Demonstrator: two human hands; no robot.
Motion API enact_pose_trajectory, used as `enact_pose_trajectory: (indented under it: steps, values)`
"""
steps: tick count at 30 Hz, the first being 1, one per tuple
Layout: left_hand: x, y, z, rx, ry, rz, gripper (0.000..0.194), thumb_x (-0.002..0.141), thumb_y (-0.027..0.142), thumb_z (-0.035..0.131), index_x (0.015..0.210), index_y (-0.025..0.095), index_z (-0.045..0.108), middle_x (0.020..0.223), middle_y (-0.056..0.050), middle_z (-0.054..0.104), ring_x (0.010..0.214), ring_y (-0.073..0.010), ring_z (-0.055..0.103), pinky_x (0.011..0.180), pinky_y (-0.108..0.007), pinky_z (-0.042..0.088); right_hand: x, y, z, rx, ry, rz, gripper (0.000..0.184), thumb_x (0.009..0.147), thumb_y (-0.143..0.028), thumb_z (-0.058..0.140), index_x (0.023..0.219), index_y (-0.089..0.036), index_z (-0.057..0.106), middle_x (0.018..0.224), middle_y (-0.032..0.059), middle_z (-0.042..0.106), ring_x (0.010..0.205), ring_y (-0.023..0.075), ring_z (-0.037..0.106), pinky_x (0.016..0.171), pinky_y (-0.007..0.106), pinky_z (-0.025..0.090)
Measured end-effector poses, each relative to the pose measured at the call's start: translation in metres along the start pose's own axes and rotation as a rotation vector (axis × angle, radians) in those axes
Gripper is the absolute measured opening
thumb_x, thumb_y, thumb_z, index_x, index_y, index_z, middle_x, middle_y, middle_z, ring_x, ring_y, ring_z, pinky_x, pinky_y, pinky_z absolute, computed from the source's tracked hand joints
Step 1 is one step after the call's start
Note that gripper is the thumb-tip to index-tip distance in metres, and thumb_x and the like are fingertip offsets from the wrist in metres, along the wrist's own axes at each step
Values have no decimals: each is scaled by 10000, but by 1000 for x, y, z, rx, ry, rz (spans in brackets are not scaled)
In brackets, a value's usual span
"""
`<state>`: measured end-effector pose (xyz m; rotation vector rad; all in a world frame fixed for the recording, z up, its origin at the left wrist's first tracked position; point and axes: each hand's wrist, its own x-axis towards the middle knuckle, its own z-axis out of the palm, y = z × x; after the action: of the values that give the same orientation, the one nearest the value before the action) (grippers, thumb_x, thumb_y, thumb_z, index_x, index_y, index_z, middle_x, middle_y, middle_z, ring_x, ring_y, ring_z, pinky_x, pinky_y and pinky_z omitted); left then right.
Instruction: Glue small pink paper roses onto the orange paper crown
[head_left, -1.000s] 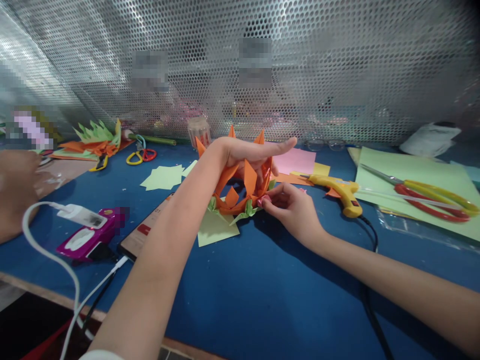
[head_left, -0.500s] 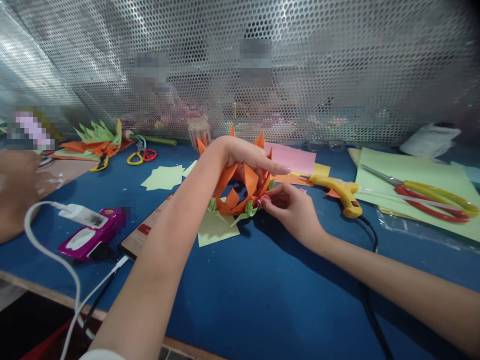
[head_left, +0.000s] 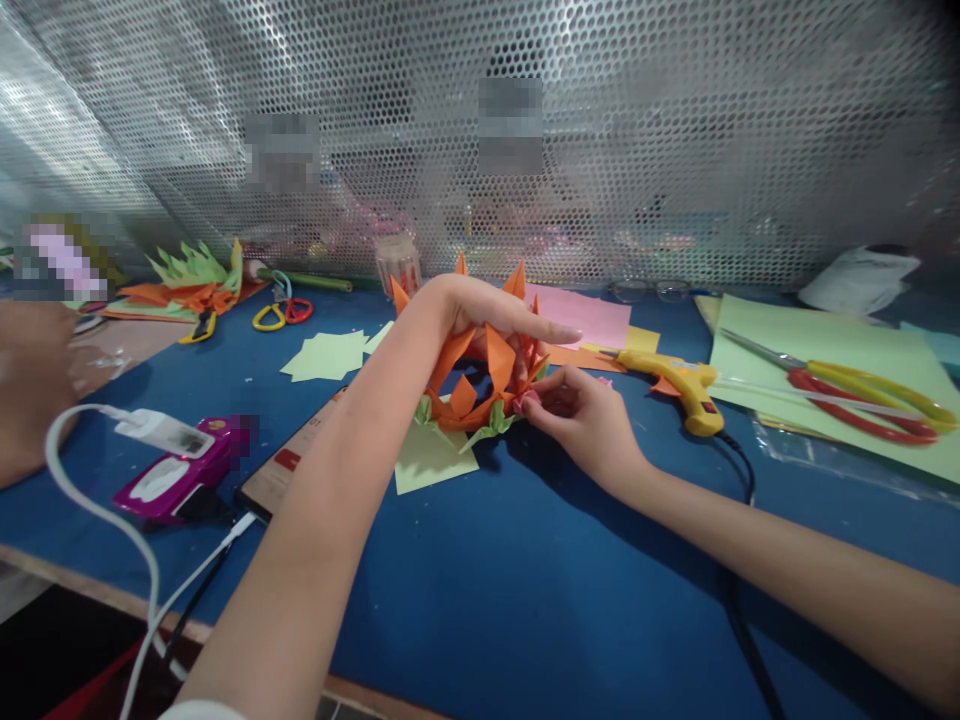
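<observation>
An orange folded-paper crown (head_left: 452,405) with pointed tips and small green paper leaves (head_left: 491,420) stands on the blue table, partly hidden behind my left arm. Reaching over its top, my left hand (head_left: 499,310) bends down into the ring and grips the right side from within, index finger stretched out to the right. My right hand (head_left: 581,415) pinches a small pink paper flower (head_left: 527,400) against the crown's outer right side. Under the crown lies a pale green paper square (head_left: 435,460). A yellow glue gun (head_left: 675,380) rests to the right of my right hand.
Red-and-yellow scissors (head_left: 862,400) lie on green paper sheets (head_left: 757,340) at right. On the left are a phone (head_left: 281,465), a purple plug block (head_left: 180,475) with white cables, and another person's arm (head_left: 34,390). A perforated silver sheet (head_left: 420,130) rises behind the table.
Both hands keep nearly the same place on the crown and the flower. The crown's tips have shifted very slightly to the left.
</observation>
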<state>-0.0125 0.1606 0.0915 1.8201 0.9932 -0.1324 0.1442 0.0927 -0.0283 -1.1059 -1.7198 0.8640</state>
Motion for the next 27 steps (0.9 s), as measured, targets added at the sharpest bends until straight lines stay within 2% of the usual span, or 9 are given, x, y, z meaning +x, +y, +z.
enact_pose_trajectory:
  steps: [8,20,27]
  values:
    - [-4,5,1,-10,-4,-60,652,589,633,587,1016,145,651,905,-118,689,1030,-286,568,917,-379,383,1,1,0,5,-4,0,209,709,-365,621,738,-196,501,732,23,644,651,150,619,609,299,511]
    - [0,3,1,-78,21,2,682,486,618,676,971,140,658,881,-134,685,977,-300,587,891,-395,386,0,-2,0,-12,5,-7,188,709,-339,623,725,-195,503,718,13,644,641,146,623,607,294,509]
    - [-2,5,3,-65,7,16,612,530,608,654,939,153,657,820,-106,683,970,-277,589,890,-359,378,0,0,0,-39,7,0,202,710,-359,622,731,-195,506,715,18,645,643,151,619,610,304,507]
